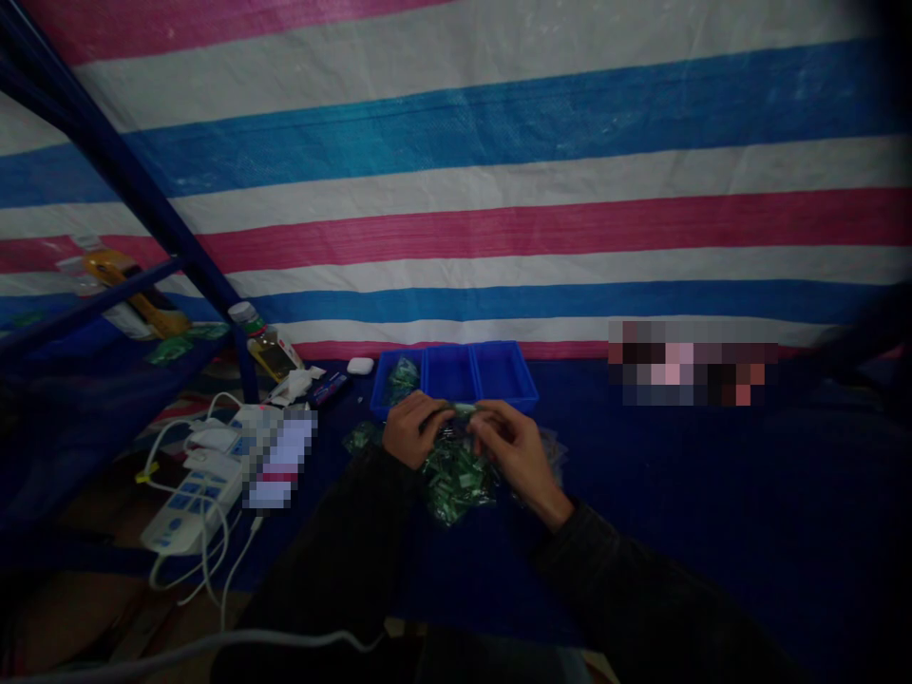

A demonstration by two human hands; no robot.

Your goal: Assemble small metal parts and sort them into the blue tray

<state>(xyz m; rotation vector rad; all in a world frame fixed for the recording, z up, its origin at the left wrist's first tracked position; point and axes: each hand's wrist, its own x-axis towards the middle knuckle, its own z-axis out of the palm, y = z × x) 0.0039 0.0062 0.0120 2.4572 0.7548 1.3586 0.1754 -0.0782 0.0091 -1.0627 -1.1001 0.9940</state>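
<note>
A green packet (460, 409) is pinched between the left hand (408, 429) and right hand (514, 459) above a heap of packets (456, 482), a blue divided tray (514, 372) being kept within reach beyond.

A woven plastic tarpaulin (499, 190) hangs across the whole back of the space as a wall, striped in broad bands of pink, white and blue, and slightly creased. A dark blue metal shelf upright (128, 180) slants across the left side in front of it. A dark navy sheet (712, 494) covers the counter and runs up to the tarpaulin's foot. Brownish floor (78, 608) shows low at left. The light is dim, and the corners fall off into darkness.
</note>
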